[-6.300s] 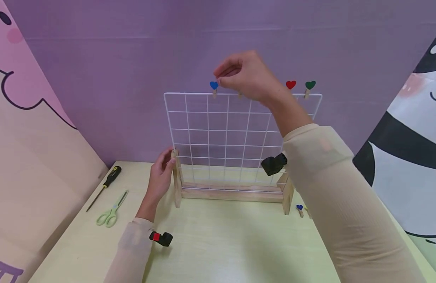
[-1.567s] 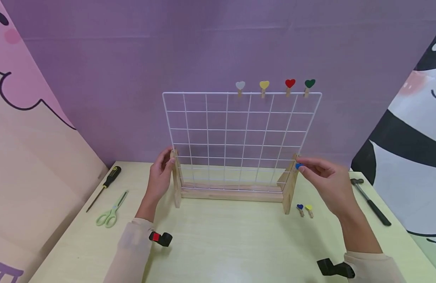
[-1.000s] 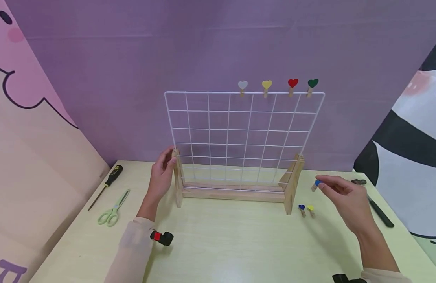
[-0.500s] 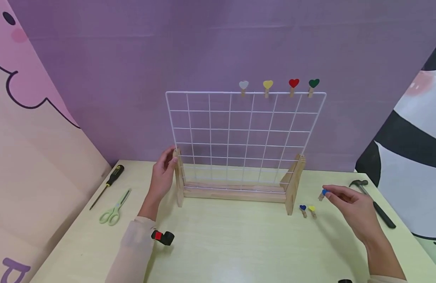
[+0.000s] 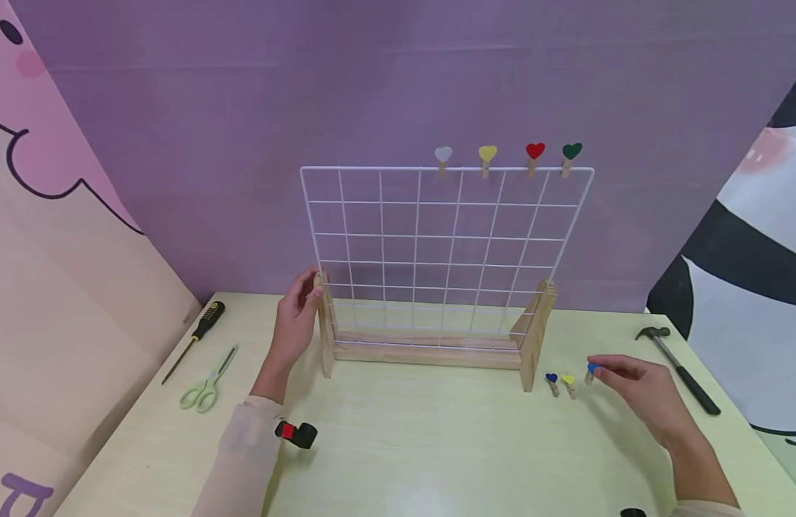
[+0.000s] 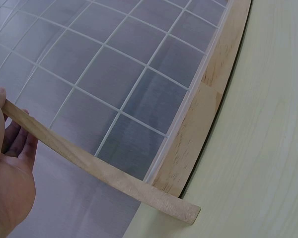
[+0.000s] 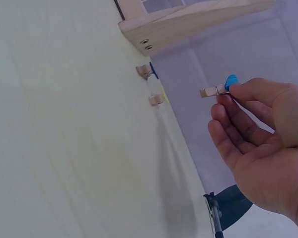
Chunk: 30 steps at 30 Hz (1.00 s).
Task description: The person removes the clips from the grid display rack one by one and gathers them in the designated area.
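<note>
A white wire grid stands upright in a wooden stand. My left hand grips the top of the stand's left side piece, thumb in front and fingers behind. Off to the right of the stand, my right hand pinches a small clothespin with a blue heart between thumb and fingers. In the right wrist view its wooden end points away from the fingers, apart from the table. Close by on the table lie a dark blue heart clothespin and a yellow heart clothespin.
White, yellow, red and green heart clothespins sit along the grid's top wire. A hammer lies at the right edge. On the left are a screwdriver and green scissors.
The blue heart clothespin has come off the grid's top wire. My right hand has carried it down and right, beside the two clothespins on the table. My left hand stays put.
</note>
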{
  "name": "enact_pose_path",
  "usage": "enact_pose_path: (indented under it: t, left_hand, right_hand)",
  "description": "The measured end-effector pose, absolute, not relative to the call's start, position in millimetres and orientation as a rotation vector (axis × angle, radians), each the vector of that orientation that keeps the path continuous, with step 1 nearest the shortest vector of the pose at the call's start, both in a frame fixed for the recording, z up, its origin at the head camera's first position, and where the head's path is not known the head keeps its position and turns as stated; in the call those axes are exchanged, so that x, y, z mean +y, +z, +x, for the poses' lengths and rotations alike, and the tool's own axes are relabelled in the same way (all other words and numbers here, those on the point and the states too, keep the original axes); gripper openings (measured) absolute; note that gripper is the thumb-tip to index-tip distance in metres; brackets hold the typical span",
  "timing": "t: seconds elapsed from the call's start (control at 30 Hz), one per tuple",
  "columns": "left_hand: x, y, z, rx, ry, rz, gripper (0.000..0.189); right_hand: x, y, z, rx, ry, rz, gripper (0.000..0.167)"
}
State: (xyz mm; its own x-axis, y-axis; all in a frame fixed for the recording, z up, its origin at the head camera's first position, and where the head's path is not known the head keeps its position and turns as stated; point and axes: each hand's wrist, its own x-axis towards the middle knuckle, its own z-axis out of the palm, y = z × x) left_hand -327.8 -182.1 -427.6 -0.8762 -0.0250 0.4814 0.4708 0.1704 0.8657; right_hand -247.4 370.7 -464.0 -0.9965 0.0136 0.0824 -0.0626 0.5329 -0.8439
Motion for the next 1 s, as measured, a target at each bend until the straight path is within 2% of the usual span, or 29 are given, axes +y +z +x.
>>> enact_pose_path:
  t: [0.4, 1.0]
  left_hand:
    - [-183.2, -428.7, -328.5, -2.074, -1.745, -0.414, 0.044]
    - [-181.1, -426.1, -326.4, -2.074, -1.741, -0.421, 0.043]
  right_hand:
    - [379.3, -487.0, -252.1, -2.793, 1.311, 0.027, 0.040]
    - [376.2, -498.7, -257.2, -2.839, 1.190, -0.031, 0.037]
